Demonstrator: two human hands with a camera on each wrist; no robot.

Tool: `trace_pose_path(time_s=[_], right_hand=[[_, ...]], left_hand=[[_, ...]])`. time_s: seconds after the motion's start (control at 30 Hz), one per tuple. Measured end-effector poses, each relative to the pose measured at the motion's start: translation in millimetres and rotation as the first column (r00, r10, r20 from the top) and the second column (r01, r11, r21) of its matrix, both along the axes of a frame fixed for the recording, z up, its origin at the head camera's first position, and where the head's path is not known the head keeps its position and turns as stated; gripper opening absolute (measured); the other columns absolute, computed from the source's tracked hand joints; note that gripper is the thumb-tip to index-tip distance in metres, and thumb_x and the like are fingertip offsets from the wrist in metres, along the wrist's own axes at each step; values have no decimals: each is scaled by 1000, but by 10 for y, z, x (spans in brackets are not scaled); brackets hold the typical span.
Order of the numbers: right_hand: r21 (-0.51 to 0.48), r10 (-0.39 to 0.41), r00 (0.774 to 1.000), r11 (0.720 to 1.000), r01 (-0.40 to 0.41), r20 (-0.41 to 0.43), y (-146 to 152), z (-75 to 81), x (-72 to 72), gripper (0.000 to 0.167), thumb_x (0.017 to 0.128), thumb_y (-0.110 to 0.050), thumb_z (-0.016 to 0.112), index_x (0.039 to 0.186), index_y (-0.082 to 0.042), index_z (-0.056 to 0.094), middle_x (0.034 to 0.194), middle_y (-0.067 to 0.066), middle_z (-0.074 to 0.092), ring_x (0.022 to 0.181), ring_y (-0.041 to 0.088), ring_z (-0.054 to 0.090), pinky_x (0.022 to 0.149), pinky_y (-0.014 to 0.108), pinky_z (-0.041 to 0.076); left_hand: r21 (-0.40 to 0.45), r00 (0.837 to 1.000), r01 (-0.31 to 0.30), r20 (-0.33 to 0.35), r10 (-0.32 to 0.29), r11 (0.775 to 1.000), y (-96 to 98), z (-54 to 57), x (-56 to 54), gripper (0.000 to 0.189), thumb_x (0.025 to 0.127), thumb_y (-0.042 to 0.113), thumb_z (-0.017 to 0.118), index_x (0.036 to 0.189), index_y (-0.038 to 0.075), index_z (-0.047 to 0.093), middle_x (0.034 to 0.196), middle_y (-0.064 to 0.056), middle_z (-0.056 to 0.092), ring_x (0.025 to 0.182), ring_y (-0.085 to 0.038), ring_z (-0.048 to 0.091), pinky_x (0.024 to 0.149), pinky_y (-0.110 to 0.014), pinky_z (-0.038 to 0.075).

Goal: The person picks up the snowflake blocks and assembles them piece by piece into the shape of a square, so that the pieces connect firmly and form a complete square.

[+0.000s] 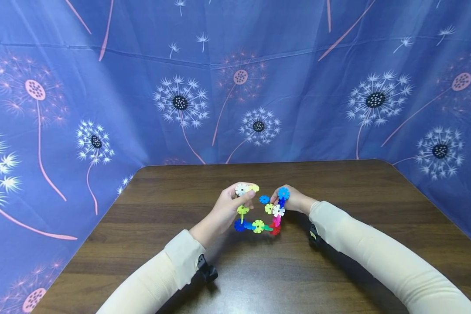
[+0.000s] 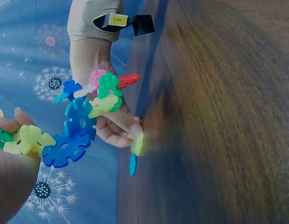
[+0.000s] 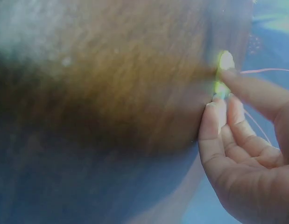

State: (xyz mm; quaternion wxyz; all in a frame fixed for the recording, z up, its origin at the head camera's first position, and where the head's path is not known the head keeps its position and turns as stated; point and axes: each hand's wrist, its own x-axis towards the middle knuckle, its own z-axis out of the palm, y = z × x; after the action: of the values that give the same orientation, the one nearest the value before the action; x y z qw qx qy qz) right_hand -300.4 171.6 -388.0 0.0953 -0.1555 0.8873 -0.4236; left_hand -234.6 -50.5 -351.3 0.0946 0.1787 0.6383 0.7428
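My left hand point(image 1: 224, 209) pinches one end of a chain of interlocking plastic snowflake discs, near a white disc point(image 1: 241, 189). The chain curves down through blue, yellow and green discs to a red disc point(image 1: 275, 230). It rises again through pink and white to a light blue disc point(image 1: 284, 193), in front of my right hand point(image 1: 296, 200). Between the thumb and fingers of that hand is a yellow snowflake disc point(image 2: 138, 143), with a blue disc point(image 2: 132, 164) beside it, apparently joined. In the right wrist view the yellow disc looks blurred and overexposed.
Both hands are above a brown wooden table point(image 1: 161, 192). A blue curtain point(image 1: 298, 78) with dandelion prints hangs behind its far edge. Dark cameras are strapped at both wrists, including the left wrist camera point(image 1: 208, 270).
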Motion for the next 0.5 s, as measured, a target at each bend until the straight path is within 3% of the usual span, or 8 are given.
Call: trace_pose_path(time_s=[0.13,0.33,0.43,0.5], right_hand=[[59,18,998,998,-15,-54,21,-31,-11,9,84,2,64,88,8,70,85,13,71,79,15,60,72,24,52],[69,89,996,994,-87,-22,40,-20,-29,16,89,0,61,99,7,72,107,22,70,104,32,63,86,35,54],[62,129,991,990,-127,-22,38,-4,-29,17,89,0,62,100,10,70,104,22,70,99,27,64,81,30,54],[56,136,990,989,-134,-32,27,4,-25,17,86,-2,67,98,10,70,94,19,71,88,20,63,75,27,52]], left_hand=[[1,1000,-1,5,1,1000,-6,-3,4,28,97,10,57,122,-2,55,65,5,51,65,-10,49,74,-26,51],[-2,1000,-2,11,2,1000,-16,-3,9,28,97,11,57,122,-2,55,65,4,51,65,-10,50,75,-27,51],[-6,1000,-2,6,2,1000,-22,3,12,28,97,12,57,122,-1,55,65,4,51,66,-11,51,76,-28,50],[-6,1000,1,-1,-1,1000,-26,6,9,29,97,13,58,122,-1,55,65,3,50,66,-11,51,77,-29,50]])
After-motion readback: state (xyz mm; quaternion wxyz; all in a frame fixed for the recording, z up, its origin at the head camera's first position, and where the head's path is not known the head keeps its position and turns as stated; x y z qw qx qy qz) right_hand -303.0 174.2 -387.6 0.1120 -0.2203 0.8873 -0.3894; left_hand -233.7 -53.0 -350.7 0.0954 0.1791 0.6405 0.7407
